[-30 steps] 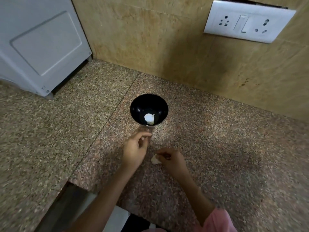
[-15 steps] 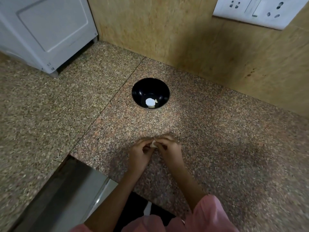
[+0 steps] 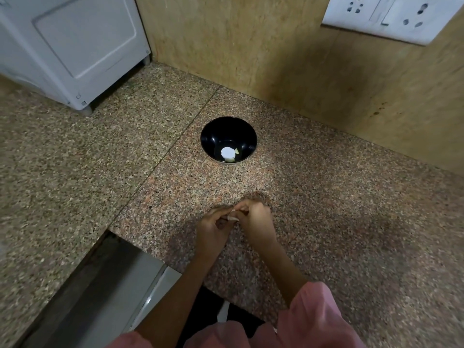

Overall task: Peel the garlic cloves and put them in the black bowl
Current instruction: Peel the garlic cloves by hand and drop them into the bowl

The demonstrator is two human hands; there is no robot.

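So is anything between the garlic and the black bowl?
Nothing visible. The left hand and right hand pinch the garlic clove; only granite counter lies between it and the black bowl.

Both hands are bunched together low over the speckled granite counter (image 3: 351, 222), with the left hand (image 3: 213, 228) and right hand (image 3: 257, 219) meeting at the fingertips and pinching one small pale garlic clove (image 3: 232, 215) between them. Straight out past the fingertips, well apart from them, sits the black bowl (image 3: 226, 130) with a white peeled clove (image 3: 228, 153) and a couple of smaller pale bits in the bottom. Way off beyond the left hand there's a white appliance (image 3: 75, 46), a socket plate (image 3: 391, 16) is up on the tan wall beyond the right hand, and a pink sleeve (image 3: 313, 320) covers the right arm behind its hand.
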